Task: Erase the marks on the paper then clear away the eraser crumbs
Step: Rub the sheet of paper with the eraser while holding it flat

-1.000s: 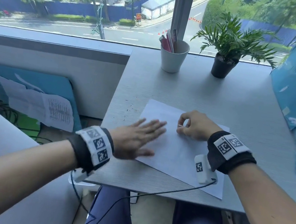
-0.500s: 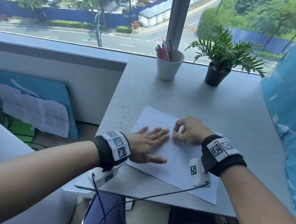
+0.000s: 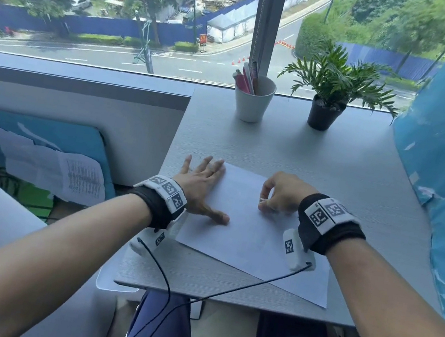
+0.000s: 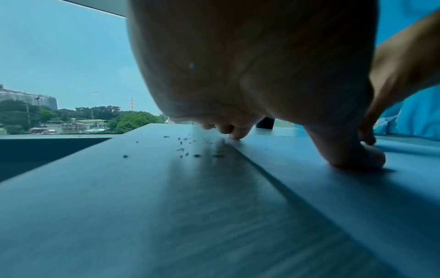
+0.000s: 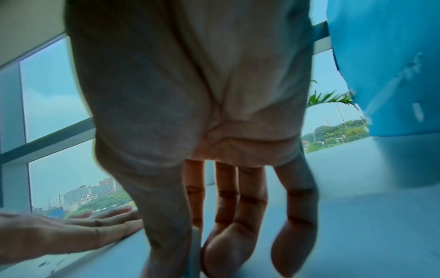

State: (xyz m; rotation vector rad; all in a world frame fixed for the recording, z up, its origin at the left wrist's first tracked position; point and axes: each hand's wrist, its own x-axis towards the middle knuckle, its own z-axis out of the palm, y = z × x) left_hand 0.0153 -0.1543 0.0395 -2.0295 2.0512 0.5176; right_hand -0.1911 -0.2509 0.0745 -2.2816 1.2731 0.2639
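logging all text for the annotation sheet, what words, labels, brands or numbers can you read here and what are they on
No word or number reads clearly.
Roadside sign: a yellow arch logo on red, no legible words.
Printed sheet beside the desk: rows of print, too small to read.
Wrist bands and wrist cameras: black and white square code markers, no letters.
Paper on the desk: no readable writing.

Paper (image 3: 249, 231) on table (image 3: 331, 171); crumbs (image 4: 188, 148) left of it
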